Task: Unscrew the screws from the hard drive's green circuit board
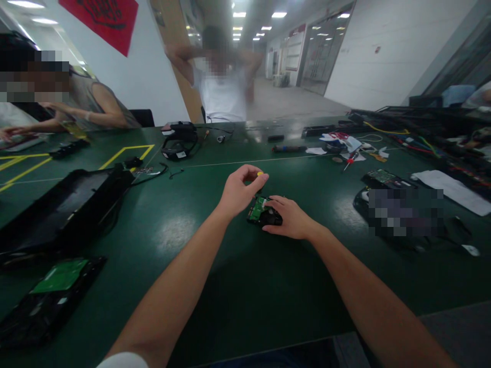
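Near the middle of the green table (215,271), a small black device with a green circuit board (259,207) lies flat. My right hand (291,219) grips it from the right side, thumb at the near edge and fingers over the top. Just above its far left corner, my left hand (241,191) is closed in a pinch on a small yellow-topped object (260,174). The lower part of that object is mostly hidden by the fingers, so its kind cannot be made out.
At left are a long black casing (65,209) and a black unit with a green board (61,276). Right stand a board assembly (383,178), a white cloth (452,191) and a red-handled screwdriver (350,161). Beyond sit a strapped black device (179,139) and a person in white (222,94).
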A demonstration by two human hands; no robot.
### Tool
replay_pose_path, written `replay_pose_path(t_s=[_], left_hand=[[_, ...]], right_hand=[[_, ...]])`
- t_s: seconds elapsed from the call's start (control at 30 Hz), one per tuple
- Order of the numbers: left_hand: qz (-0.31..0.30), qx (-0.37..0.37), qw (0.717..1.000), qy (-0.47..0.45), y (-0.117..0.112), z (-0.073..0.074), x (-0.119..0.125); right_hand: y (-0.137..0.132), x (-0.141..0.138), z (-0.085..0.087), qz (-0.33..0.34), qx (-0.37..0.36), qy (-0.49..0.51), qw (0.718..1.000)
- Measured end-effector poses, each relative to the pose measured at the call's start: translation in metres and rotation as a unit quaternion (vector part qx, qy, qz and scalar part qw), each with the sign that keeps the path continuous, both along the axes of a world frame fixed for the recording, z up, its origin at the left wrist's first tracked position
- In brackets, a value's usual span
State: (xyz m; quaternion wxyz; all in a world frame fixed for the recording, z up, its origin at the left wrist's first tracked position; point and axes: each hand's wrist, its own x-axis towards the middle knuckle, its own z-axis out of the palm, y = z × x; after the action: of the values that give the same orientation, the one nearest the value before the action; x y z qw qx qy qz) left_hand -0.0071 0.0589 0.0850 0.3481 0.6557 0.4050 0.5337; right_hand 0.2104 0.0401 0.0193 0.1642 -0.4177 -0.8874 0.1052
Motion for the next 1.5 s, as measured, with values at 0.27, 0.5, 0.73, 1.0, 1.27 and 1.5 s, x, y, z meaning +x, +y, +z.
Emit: replay_pose_path(t_s=[0.27, 0.5, 0.73, 1.0, 1.27, 1.5], left_hand=[[-0.065, -0.111, 0.983, -0.13, 0.0009, 0.0026, -0.002], [-0.088, -0.153, 0.966, -0.188, 0.0014, 0.0014, -0.0004], [-0.032, -0.081, 0.993, -0.085, -0.0005, 0.0043, 0.0002], [0.034, -0.083, 0.992, -0.093, 0.002, 0.0047, -0.0028], [-0.091, -0.19, 0.954, -0.212, 0.0028, 0.0035, -0.0049], [0.015, -0.072, 0.994, -0.079, 0.0007, 0.0021, 0.0008]], right_hand=[[0.0008, 0.0006, -0.0006, 0.003, 0.005, -0.001, 1.0], [0.0019, 0.0017, -0.0026, 0.008, 0.011, -0.001, 1.0], [0.0021, 0.0015, -0.0023, 0.01, 0.006, -0.006, 1.0], [0.0025, 0.0019, -0.0034, 0.012, 0.007, 0.001, 1.0], [0.0032, 0.0024, -0.0026, 0.016, 0.006, 0.002, 1.0], [0.0013, 0.0019, -0.0023, 0.007, 0.001, 0.005, 1.0]])
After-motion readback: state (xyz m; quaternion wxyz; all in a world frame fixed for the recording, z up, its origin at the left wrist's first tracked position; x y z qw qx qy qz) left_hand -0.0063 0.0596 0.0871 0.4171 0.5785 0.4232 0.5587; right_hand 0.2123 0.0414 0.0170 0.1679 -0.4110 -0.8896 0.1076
